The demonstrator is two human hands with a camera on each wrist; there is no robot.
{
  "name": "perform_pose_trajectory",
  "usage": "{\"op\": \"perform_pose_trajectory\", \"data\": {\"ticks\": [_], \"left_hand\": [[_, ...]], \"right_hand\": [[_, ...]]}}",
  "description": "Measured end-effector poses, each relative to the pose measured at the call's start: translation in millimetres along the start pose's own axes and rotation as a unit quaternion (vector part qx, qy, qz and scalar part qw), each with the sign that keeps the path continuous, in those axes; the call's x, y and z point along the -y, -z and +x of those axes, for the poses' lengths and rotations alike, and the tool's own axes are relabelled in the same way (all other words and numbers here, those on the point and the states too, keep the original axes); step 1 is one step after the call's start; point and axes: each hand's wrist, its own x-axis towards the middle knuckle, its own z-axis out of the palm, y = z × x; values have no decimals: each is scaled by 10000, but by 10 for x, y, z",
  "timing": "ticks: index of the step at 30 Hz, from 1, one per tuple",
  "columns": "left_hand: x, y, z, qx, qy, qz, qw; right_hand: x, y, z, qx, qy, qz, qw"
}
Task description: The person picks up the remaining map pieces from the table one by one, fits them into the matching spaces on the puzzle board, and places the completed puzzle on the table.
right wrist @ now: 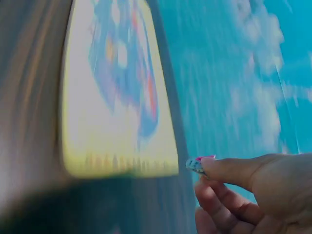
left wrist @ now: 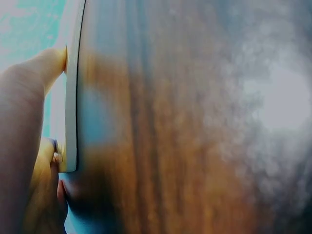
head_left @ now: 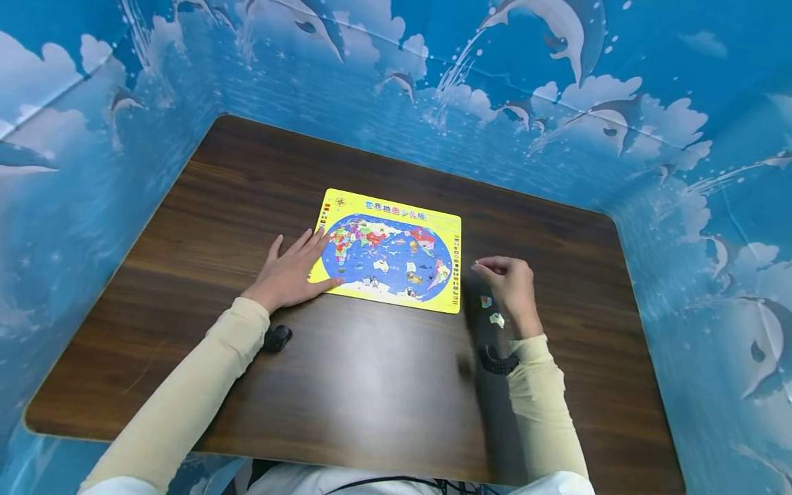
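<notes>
A yellow-bordered world map puzzle board (head_left: 444, 302) lies flat on the dark wooden table. Spread over its lower left edge, my left hand (head_left: 292, 267) rests with fingers extended and thumb along the bottom. The left wrist view shows the board's pale side edge (left wrist: 71, 97) with fingers against it. Just right of the board, my right hand (head_left: 512, 285) pinches a small puzzle piece (right wrist: 196, 165), pale with dark spots and a pink part, between thumb and forefinger. Below that hand lie a red-and-green loose piece (head_left: 486, 301) and a white-and-green loose piece (head_left: 497, 320).
The brown table (head_left: 371, 385) has rounded corners. A blue dolphin-print curtain (head_left: 346, 89) surrounds its back and sides. Black wrist devices sit under the left wrist (head_left: 277, 338) and the right wrist (head_left: 497, 360).
</notes>
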Motion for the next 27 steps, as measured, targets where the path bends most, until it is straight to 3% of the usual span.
{"op": "perform_pose_trajectory", "data": {"ticks": [3, 7, 9, 13, 17, 23, 27], "left_hand": [[-3, 4, -6, -38, 1, 45, 10000], [-12, -4, -19, -41, 17, 106, 9999], [-14, -8, -33, -50, 42, 133, 9999], [-20, -22, -64, -69, 83, 190, 9998], [-46, -57, -73, -77, 34, 162, 9998], [-51, -35, -89, -73, 32, 137, 9999], [-18, 0, -100, -94, 89, 216, 9997]], "right_hand": [[381, -322, 205, 660, 338, 255, 9969], [787, -772, 364, 1471, 857, 405, 9846], [937, -980, 407, 1778, 1120, 459, 9766], [1137, -1313, 439, 2186, 1222, 526, 9667], [1205, -1492, 444, 2299, 1123, 400, 9659], [1248, -1570, 478, 2334, 1009, 264, 9668], [1283, -1622, 511, 2347, 1178, 252, 9646]]}}
